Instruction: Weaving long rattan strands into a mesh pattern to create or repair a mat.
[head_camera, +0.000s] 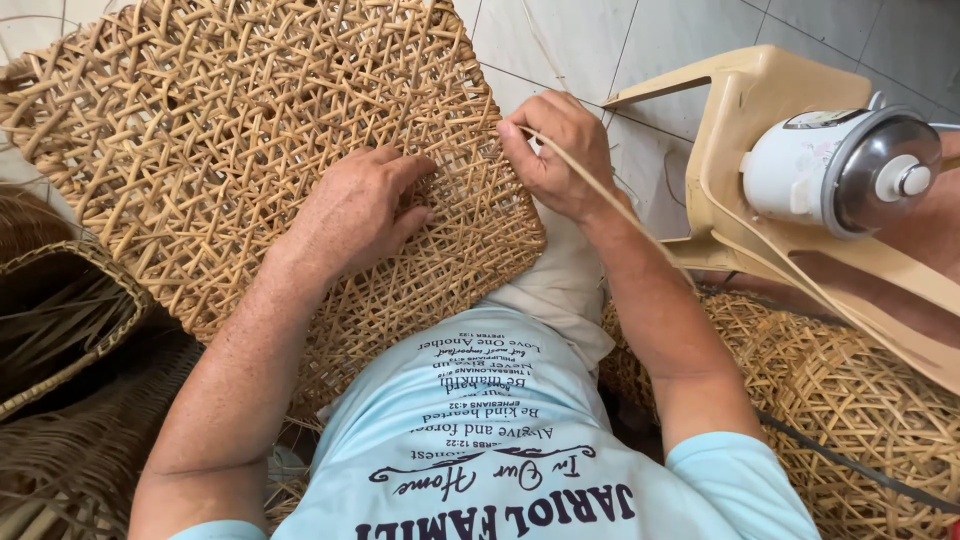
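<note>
A large open-weave rattan panel (230, 130) rests across my lap and spreads to the upper left. My left hand (355, 210) lies flat on the weave near its right part, fingers spread and pressing down. My right hand (552, 150) sits at the panel's right edge, fingers pinched on a thin rattan strip (625, 215) that runs from the weave down past my right forearm toward the right.
A beige plastic chair (740, 180) lies tipped on the tiled floor (560, 40) at the right, with a white rice cooker (840, 170) on it. Woven baskets stand at the lower right (850, 400) and at the left (60, 310).
</note>
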